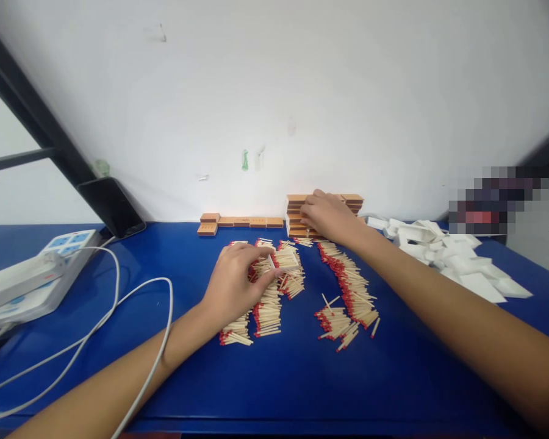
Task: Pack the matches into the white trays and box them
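My left hand [238,277] pinches a small white matchbox tray [296,261] between thumb and fingers, with red-tipped matches inside it. It is held above rows of loose matches [268,317] on the blue table. At the back, my right hand [327,213] reaches to a stack of orange-brown matchbox sleeves [297,232]. Its fingers curl in at the stack's front and seem to grip one sleeve; the fingertips are partly hidden. Below the right forearm, another long band of matches [348,283] slants toward me, next to a smaller loose heap [336,323].
Several matchboxes [242,221] line the wall at the back. White empty trays [457,253] lie piled on the right. On the left are a power strip [68,250], a leaning black phone [112,207] and a white cable [169,299] that crosses my left forearm.
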Tool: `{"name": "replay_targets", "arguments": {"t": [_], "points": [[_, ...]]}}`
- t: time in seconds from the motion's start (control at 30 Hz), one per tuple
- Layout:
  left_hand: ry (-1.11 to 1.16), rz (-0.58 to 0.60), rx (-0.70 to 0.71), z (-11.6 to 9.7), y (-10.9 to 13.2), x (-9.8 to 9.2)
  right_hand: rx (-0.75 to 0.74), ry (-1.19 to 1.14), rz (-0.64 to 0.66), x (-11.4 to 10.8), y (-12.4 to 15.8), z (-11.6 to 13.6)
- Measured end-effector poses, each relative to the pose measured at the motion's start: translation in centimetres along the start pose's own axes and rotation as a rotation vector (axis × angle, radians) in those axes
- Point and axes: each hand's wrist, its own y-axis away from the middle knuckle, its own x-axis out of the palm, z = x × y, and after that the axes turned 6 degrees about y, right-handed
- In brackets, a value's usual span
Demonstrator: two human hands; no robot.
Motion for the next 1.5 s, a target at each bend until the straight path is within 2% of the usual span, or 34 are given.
{"name": "replay_targets", "arguments": {"t": [0.4,0.7,0.83,1.03,1.17,1.27,1.5], "points": [[0.003,-0.011,0.003,0.0,-0.1,-0.2,-0.037,0.043,-0.046,0.1,0.6,2.6],[0.007,-0.004,-0.004,0.0,-0.2,-0.2,-0.106,0.083,-0.106,0.4,1.0,2.2],[0.000,-0.013,-0.022,0.3,-0.4,-0.5,-0.121,0.041,-0.134,-0.4,1.0,1.8],[-0.008,-0.104,-0.071,1.0,-0.7,-0.9,-0.059,-0.242,-0.320,-4.0,4.2,4.0],[0.039,-0.135,-0.109,0.8,-0.7,-0.8,-0.034,-0.300,-0.314,-5.9,6.8,6.2],[0.087,-0.132,-0.147,0.4,-0.6,-0.6,-0.043,-0.318,-0.277,-5.9,7.6,6.7],[0.243,-0.122,-0.233,0.4,-0.7,-0.3,-0.016,-0.422,-0.358,-4.7,8.4,6.5]]}}
